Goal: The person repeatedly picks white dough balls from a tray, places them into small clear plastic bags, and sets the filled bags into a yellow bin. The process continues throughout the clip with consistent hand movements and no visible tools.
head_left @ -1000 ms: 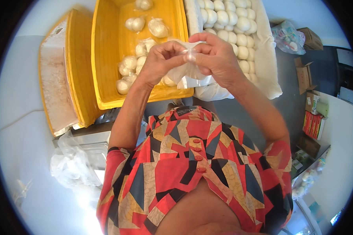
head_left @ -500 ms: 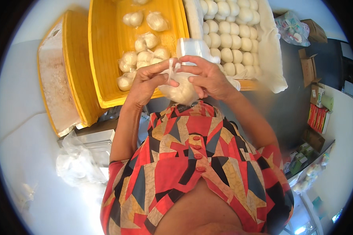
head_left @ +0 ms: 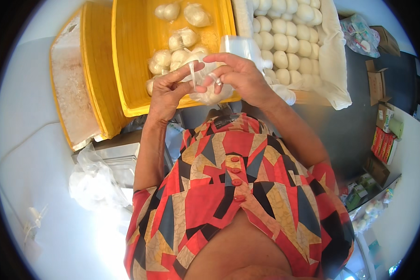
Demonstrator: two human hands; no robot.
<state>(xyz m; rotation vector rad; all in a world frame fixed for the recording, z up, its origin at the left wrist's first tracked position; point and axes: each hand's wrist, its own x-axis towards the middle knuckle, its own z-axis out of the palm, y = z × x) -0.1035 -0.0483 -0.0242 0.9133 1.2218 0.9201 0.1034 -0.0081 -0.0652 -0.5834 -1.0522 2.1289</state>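
A thin clear plastic bag (head_left: 212,96) with pale round buns inside hangs in front of my chest, just over the near edge of the yellow crate. My left hand (head_left: 170,93) has one twisted strip of the bag's top stretched between index finger and thumb. The other strip is looped round the fingers of my right hand (head_left: 245,79), whose index finger points left. Beyond them, several bagged buns (head_left: 182,38) lie in the yellow crate (head_left: 123,60). Right of the crate, rows of unwrapped white buns (head_left: 284,44) sit in a cloth-lined tray (head_left: 337,70).
A stack of clear bags (head_left: 240,46) lies between crate and tray. Another yellow crate or lid (head_left: 95,74) leans at the left. Crumpled white plastic (head_left: 95,179) hangs near my left elbow. Cardboard boxes (head_left: 378,81) and a filled clear bag (head_left: 360,36) are at the right.
My hands have moved apart a little, drawing the two strips of the bag's top away from each other. The view has shifted slightly, so the crates appear farther right and higher.
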